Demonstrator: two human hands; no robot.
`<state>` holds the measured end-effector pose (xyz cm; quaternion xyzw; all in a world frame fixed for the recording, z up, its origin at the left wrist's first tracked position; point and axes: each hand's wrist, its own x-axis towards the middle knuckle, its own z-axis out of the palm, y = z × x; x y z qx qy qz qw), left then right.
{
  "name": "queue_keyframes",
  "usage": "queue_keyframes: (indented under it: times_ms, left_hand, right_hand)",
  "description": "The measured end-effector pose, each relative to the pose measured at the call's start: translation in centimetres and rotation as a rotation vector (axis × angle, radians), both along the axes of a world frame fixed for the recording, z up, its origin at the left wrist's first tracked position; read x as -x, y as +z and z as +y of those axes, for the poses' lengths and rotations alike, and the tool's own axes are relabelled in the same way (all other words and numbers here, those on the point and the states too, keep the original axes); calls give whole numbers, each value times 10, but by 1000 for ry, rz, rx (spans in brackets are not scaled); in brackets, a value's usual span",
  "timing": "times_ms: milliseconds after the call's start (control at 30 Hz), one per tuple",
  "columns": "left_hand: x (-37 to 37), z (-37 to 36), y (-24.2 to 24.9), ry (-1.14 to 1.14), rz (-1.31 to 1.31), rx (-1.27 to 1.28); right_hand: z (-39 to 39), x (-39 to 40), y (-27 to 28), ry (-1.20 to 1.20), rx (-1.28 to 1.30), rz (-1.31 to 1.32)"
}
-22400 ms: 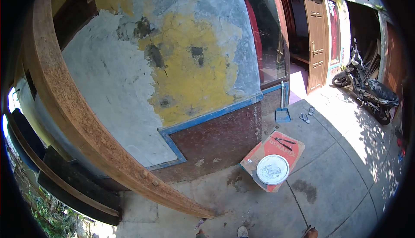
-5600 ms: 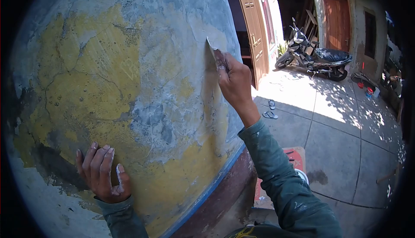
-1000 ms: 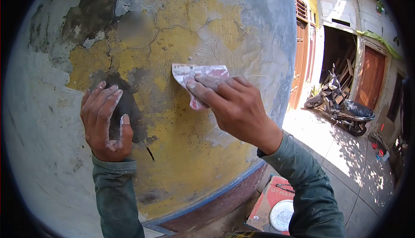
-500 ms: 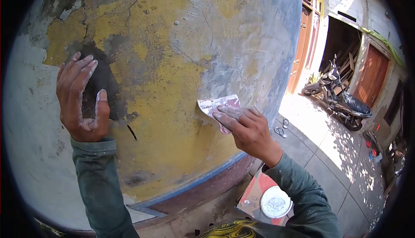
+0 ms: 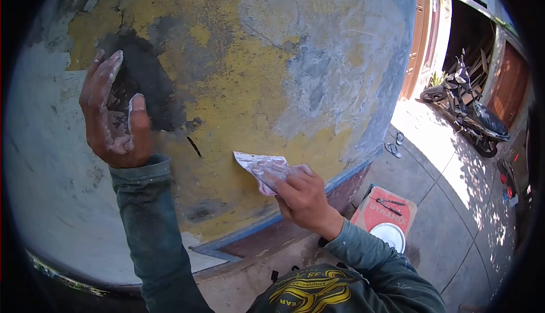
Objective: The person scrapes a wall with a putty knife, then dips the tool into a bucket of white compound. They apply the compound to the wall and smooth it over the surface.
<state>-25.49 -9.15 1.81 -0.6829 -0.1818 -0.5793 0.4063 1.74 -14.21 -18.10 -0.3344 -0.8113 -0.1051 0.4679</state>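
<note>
My right hand (image 5: 304, 196) grips a flat scraper (image 5: 264, 168) smeared with white paste, its blade edge at the yellow part of the wall (image 5: 244, 114). My left hand (image 5: 113, 114) is raised at the left near a dark grey patch (image 5: 145, 80), fingers curved and apart, white residue on the fingers and palm, holding nothing. The wall has peeling yellow paint with grey and pale areas. A short dark slit (image 5: 194, 146) lies between my hands.
At lower right, a red bag or box (image 5: 366, 213) bears pliers (image 5: 389, 205) and a white round container (image 5: 388, 236). Sandals (image 5: 393, 149) lie on the tiled floor (image 5: 431, 222). A motorcycle (image 5: 468, 105) stands near a doorway (image 5: 468, 34).
My right hand has moved down and left with the scraper. The view has shifted, bringing the pliers into sight. My left hand stays raised by the dark patch, its fingers seen more from the side.
</note>
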Motion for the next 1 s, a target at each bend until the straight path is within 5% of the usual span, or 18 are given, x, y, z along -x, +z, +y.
queue_keyframes:
  times_ms: [167,300,433,500,600,733,800,1000]
  left_hand:
    - [22,-23,-31,-170,-308,49]
    - [39,-26,-70,-168,-358,67]
    - [51,-26,-86,-82,-286,89]
    - [53,-26,-87,-18,-237,77]
    - [51,-24,-89,-137,-309,66]
    - [52,-29,-89,-96,-315,75]
    - [52,-31,-89,-111,-329,81]
    - [57,-27,-93,-273,-422,83]
  right_hand:
    - [20,-40,60,-256,-146,422]
    - [36,-17,40,-367,-232,297]
    - [-3,27,20,-166,-74,47]
    - [-5,18,45,150,84,321]
    - [-1,-5,108,143,-80,454]
    - [-2,4,193,-21,-337,282]
    - [-5,28,219,-50,-604,-137]
    - [33,89,211,-50,-705,-303]
